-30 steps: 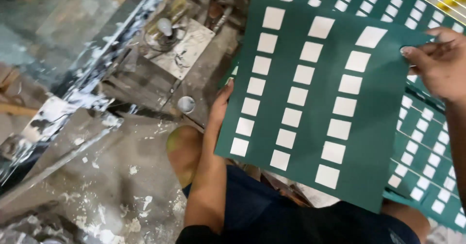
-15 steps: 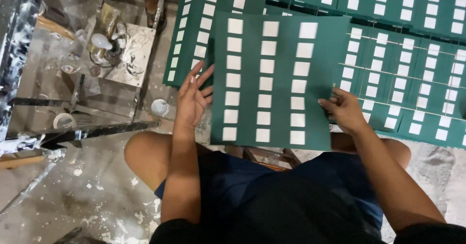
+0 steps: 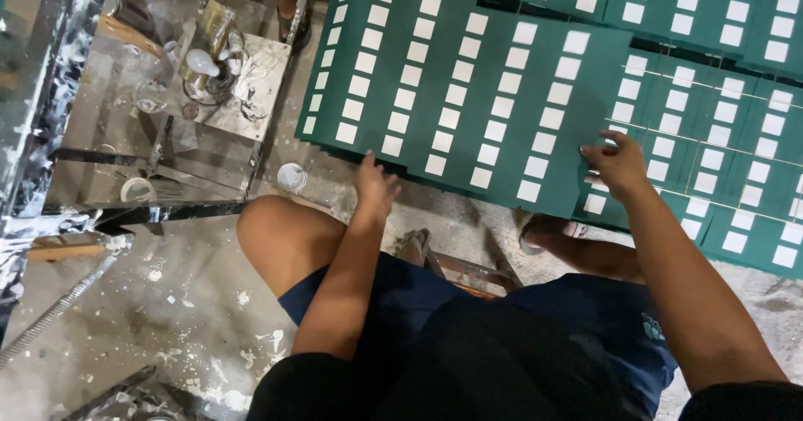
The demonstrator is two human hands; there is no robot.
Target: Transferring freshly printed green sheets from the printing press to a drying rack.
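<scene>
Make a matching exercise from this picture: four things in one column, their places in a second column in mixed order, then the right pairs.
Things:
1. left hand
2. right hand
3. small round white lid
4. bare knee

Places:
A. on the floor, left of the green sheets
B. at the near edge of the top green sheet
C. bent up below the small lid
D. on the right edge of the top sheet

Pairs: 1-B, 2-D, 3-A, 4-C
</scene>
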